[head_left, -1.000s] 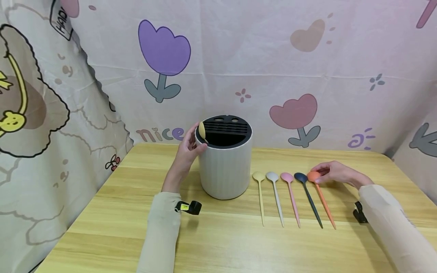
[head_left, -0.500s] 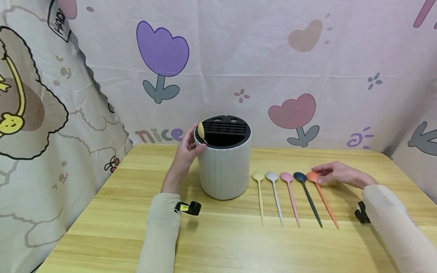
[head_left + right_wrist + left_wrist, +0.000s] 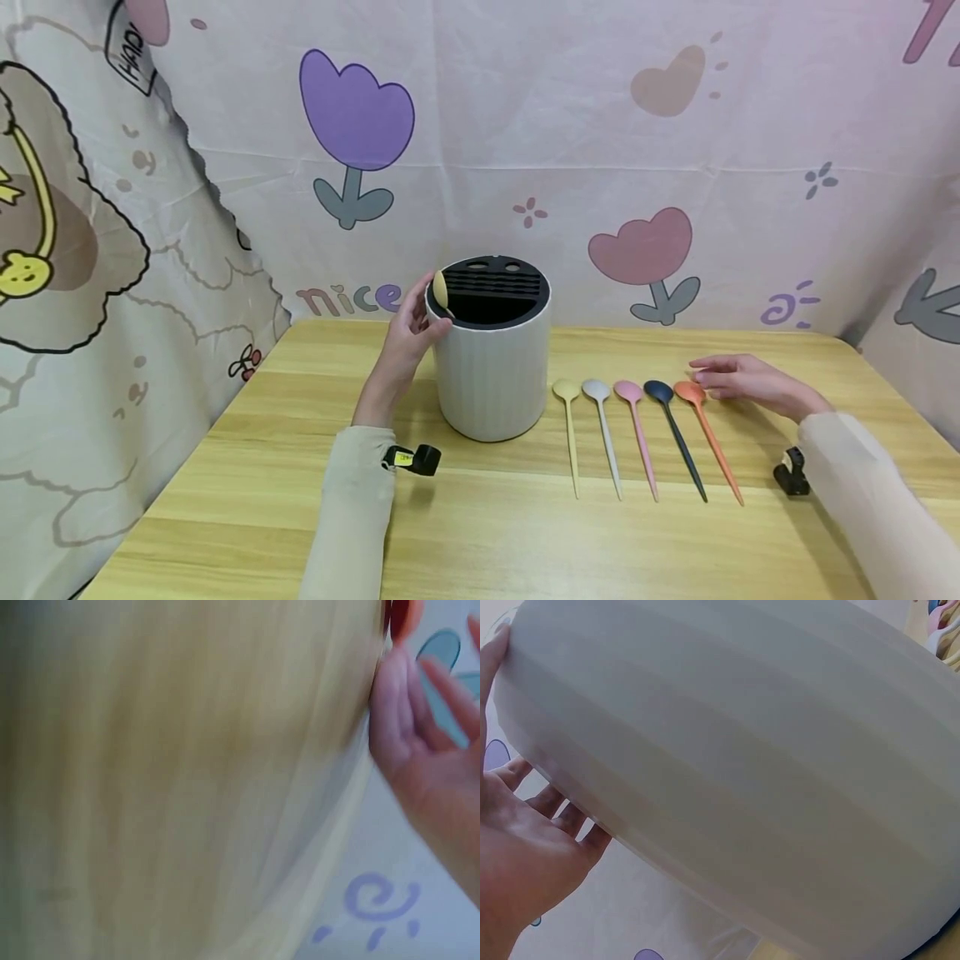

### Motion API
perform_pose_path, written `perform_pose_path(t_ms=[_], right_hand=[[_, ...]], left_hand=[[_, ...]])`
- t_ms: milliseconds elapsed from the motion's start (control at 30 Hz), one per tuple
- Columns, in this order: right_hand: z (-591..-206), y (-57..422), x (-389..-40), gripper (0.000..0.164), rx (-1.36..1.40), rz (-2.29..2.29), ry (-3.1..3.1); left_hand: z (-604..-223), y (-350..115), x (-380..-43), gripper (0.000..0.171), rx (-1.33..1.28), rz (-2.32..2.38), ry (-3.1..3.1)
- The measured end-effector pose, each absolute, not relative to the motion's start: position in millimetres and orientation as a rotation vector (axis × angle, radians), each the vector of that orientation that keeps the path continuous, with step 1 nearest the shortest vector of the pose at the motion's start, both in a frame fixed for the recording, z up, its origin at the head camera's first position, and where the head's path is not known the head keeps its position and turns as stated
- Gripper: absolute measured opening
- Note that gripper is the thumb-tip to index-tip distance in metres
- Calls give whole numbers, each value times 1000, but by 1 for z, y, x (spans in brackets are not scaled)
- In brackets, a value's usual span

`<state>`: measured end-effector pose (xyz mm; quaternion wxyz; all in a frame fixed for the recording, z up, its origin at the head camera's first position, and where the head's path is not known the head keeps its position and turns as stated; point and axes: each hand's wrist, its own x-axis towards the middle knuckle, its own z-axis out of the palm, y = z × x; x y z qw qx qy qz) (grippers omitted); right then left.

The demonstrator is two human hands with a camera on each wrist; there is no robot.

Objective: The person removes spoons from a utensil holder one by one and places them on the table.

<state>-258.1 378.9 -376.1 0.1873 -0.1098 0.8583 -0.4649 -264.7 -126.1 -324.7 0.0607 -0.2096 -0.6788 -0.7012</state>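
In the head view my left hand [image 3: 403, 343] holds the left side of a white ribbed utensil holder [image 3: 491, 379], thumb at the front of its rim and fingers round the back. The left wrist view is mostly filled by the holder's wall [image 3: 735, 765]. A yellow oval piece like a spoon's head [image 3: 440, 290] stands at the left inside edge of the black slotted top [image 3: 495, 292]. My right hand [image 3: 753, 385], fingers loosely extended and holding nothing, hovers just beyond the bowl of an orange spoon [image 3: 711, 433], the rightmost in a row.
Left of the orange spoon lie a dark blue spoon [image 3: 678, 433], a pink spoon [image 3: 641, 433], a grey-white spoon [image 3: 607, 433] and a yellow spoon [image 3: 572, 433], bowls toward the back. The wooden table [image 3: 495, 533] meets a printed cloth backdrop [image 3: 495, 100].
My right hand has let go of the orange spoon's bowl and drawn slightly right. The orange spoon's handle end has swung a little right. My left hand stays on the holder.
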Motion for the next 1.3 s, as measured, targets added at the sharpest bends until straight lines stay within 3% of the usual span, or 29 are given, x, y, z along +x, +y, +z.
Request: perform_pose_path(t_ms=[400,667,933,1300], right_hand=[[-338,330,-229,55,-215,-1475,2668],[-324,287,-197,36,-448,-1629,2915],[-325,265,-200,26,-570,-2075,2806],[-315,239,-188,32,-493,-1699,2975]], left_hand=[[-326,-124,-266,108,-626,-2110,-2068],[-325,-122,-266,111,-626,-2133,-2062],[-326,-129,-266,102,-632,-2123,-2039],[-327,-128,-269,97,-637,-2136,-2040]])
